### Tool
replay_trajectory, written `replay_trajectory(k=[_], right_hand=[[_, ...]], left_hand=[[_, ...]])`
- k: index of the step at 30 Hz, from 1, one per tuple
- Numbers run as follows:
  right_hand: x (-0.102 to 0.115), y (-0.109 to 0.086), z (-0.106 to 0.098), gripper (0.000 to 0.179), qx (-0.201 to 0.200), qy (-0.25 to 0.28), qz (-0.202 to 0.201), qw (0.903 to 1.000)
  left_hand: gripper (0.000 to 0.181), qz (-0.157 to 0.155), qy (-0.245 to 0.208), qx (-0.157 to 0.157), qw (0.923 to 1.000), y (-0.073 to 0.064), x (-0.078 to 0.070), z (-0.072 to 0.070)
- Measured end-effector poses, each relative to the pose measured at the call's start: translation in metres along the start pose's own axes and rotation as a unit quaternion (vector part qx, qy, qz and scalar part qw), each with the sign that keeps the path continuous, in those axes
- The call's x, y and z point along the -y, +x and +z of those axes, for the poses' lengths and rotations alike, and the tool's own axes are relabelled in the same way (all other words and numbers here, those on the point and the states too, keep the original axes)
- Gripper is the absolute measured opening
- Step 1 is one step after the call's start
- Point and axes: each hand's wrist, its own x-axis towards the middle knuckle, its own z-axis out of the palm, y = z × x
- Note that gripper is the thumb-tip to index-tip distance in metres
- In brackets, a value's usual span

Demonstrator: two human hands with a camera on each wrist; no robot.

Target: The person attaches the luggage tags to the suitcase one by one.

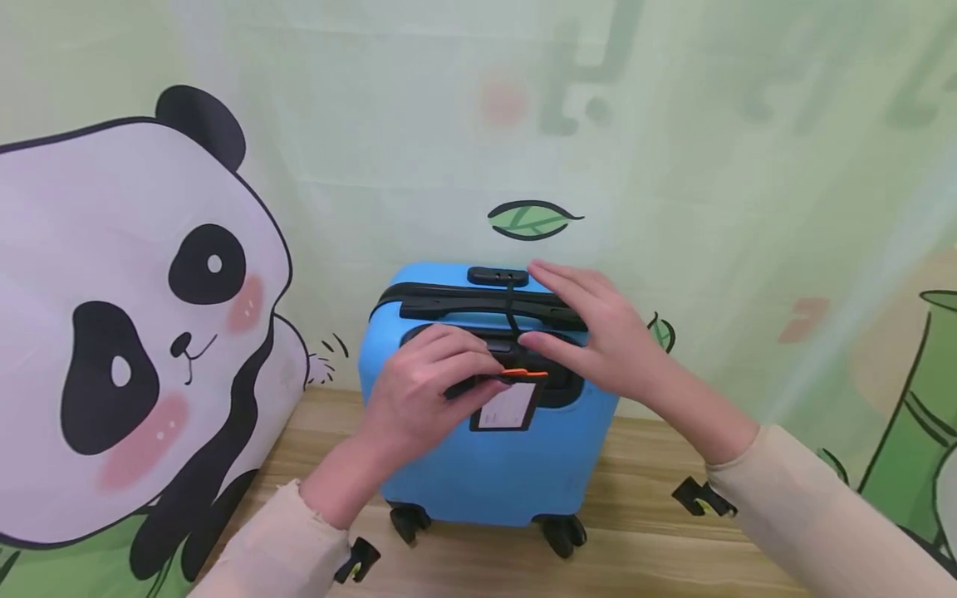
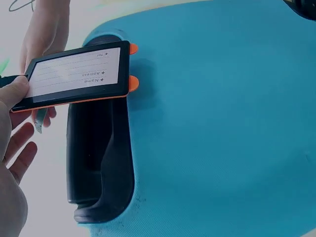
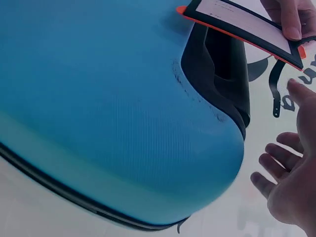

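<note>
A blue suitcase (image 1: 493, 477) stands upright on its wheels with its black handle (image 1: 426, 311) on top. My left hand (image 1: 422, 382) pinches the end of a luggage tag (image 1: 508, 409), a black-framed card with orange edging and printed name and address lines. Its thumb (image 2: 15, 91) presses the card's corner in the left wrist view. A thin black strap (image 1: 511, 307) rises from the tag, and its holed end (image 3: 275, 98) dangles free. Beside that strap, my right hand (image 1: 609, 332) has its fingers spread and grips nothing; its thumb tip is close to the strap.
A combination lock (image 1: 497, 276) sits at the suitcase's top rear edge. Behind stands a pale green cloth backdrop (image 1: 389, 166) printed with a panda and leaves. The suitcase's wheels (image 1: 562, 534) rest on a wood-patterned floor (image 1: 643, 498).
</note>
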Motion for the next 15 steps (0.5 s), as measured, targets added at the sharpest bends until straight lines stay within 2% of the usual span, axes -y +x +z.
replay_trajectory(k=[3, 6, 12, 15], right_hand=[[0.002, 0.006, 0.003, 0.084, 0.036, -0.019, 0.027, 0.9988], [0.002, 0.011, 0.006, 0.086, 0.054, -0.032, 0.036, 0.9973], [0.000, 0.014, 0.016, 0.086, 0.040, -0.053, 0.008, 0.9978], [0.001, 0.014, 0.019, 0.086, 0.040, -0.052, 0.009, 0.9978]], left_hand=[[0.021, 0.005, 0.005, 0.004, 1.0000, -0.001, 0.003, -0.001], [0.020, 0.010, 0.011, 0.004, 0.9999, -0.001, 0.006, -0.001], [0.020, 0.009, 0.024, -0.005, 0.9997, -0.005, 0.011, 0.001], [0.021, 0.013, 0.027, -0.011, 0.9995, -0.007, 0.013, 0.001]])
